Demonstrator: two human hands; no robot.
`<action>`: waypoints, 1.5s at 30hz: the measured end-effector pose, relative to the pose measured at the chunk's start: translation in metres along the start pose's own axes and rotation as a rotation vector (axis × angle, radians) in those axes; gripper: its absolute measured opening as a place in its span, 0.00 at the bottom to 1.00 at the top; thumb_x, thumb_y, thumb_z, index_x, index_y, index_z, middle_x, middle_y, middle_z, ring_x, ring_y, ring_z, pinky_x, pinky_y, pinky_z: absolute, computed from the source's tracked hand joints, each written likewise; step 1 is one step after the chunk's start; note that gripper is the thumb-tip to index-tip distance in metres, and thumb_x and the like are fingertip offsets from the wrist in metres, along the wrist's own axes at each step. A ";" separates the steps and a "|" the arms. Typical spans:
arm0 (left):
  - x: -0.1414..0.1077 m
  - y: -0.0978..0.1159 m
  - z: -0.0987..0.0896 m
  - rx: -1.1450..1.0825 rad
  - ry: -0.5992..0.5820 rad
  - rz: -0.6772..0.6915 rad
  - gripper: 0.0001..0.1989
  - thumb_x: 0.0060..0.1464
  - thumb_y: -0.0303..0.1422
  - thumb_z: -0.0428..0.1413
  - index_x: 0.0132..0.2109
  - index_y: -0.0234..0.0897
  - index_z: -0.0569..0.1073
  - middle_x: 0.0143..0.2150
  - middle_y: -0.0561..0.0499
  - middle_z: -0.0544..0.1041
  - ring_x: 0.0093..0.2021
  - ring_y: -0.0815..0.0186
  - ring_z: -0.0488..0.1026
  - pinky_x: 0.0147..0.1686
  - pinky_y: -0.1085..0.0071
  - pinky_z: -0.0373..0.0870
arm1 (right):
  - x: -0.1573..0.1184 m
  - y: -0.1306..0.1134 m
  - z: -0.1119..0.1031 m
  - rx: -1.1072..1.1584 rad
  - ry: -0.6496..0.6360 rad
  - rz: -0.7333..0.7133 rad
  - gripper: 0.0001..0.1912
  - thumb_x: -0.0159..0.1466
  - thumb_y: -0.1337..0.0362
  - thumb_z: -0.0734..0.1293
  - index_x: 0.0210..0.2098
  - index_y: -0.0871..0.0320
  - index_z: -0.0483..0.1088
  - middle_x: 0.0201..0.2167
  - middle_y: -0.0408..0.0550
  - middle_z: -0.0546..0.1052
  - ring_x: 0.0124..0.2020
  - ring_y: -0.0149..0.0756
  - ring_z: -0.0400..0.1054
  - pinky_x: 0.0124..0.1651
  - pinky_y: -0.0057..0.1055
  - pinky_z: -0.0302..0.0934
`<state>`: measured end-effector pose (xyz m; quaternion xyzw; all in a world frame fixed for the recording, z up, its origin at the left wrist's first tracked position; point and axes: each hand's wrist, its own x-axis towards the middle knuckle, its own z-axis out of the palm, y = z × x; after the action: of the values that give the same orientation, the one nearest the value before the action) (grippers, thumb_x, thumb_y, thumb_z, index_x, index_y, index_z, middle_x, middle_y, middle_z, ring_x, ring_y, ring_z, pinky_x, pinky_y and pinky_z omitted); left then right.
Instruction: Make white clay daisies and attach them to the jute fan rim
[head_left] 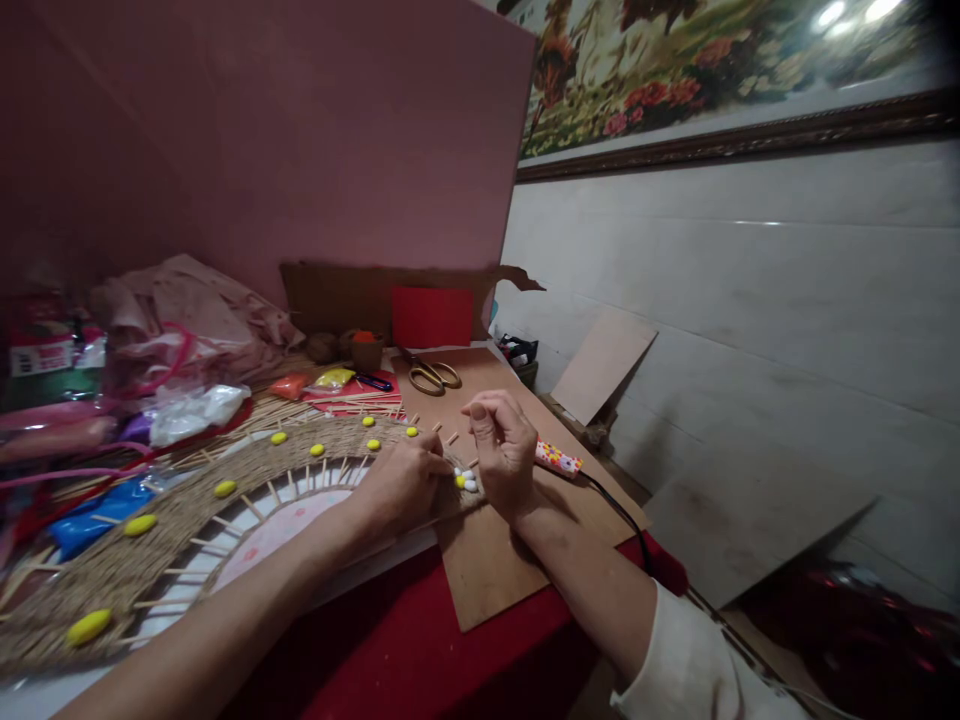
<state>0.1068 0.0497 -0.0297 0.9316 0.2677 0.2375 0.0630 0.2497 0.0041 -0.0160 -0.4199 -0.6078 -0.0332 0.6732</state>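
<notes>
A curved band of woven twine (pixel 184 470) with short wooden sticks along its inner edge lies across the table, dotted with yellow oval pieces (pixel 225 488). At its right end sits a small cluster of white and yellow pieces (pixel 465 480). My left hand (pixel 401 482) rests over that end, fingers pinched together just left of the cluster; what they hold is hidden. Just above and right of the cluster, my right hand (pixel 504 450) is raised with fingers curled in, and I cannot see what is inside. Behind my right wrist lies a flower-patterned handle (pixel 559 458) with a black cord.
Scissors with gold handles (pixel 433 377) lie on a brown board (pixel 495 575). A dark blue cutter (pixel 373 382), loose sticks and small bags (pixel 199 413) crowd the left and back. A red cloth (pixel 360 650) covers the table's front; a tiled wall stands right.
</notes>
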 end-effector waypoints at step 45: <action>0.007 0.004 -0.008 0.105 -0.010 0.206 0.09 0.50 0.25 0.54 0.34 0.41 0.78 0.35 0.48 0.72 0.35 0.63 0.64 0.32 0.69 0.60 | 0.000 -0.001 -0.001 -0.009 -0.021 0.003 0.11 0.66 0.65 0.59 0.29 0.58 0.67 0.30 0.47 0.70 0.34 0.34 0.66 0.36 0.31 0.60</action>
<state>0.1101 0.0504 -0.0192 0.9575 0.1822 0.2236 -0.0090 0.2502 0.0026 -0.0154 -0.4240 -0.6140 -0.0305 0.6650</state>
